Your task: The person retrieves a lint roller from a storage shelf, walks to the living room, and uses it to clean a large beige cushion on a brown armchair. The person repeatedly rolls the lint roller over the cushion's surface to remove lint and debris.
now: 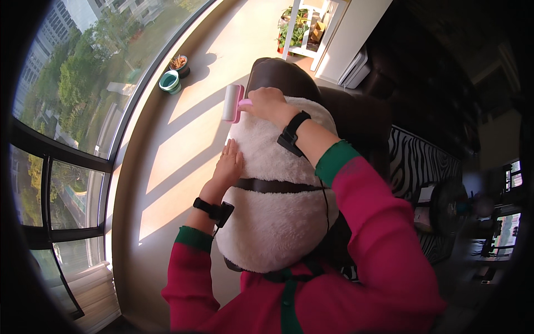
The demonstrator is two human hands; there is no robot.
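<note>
My right hand (pixel 269 102) grips the pink handle of a lint roller (pixel 232 104). Its white roll hangs at the left edge of a fluffy white cover (pixel 283 150), beyond the far corner of the plush. My left hand (pixel 228 165) rests flat against the cover's left side, fingers pointing away from me, holding nothing. The cover lies over a dark brown leather sofa part (pixel 288 77). A nearer fluffy white piece (pixel 275 227) lies closer to my body, and a strip of brown leather (pixel 277 185) shows between the two.
A wide window (pixel 87 71) curves along the left. On the sunlit floor (pixel 175 142) stand a teal pot (pixel 170 81) and a pot of dry stems (pixel 180 63). Potted plants (pixel 294 33) stand by a white frame at the back. A zebra-striped rug (pixel 421 163) lies right.
</note>
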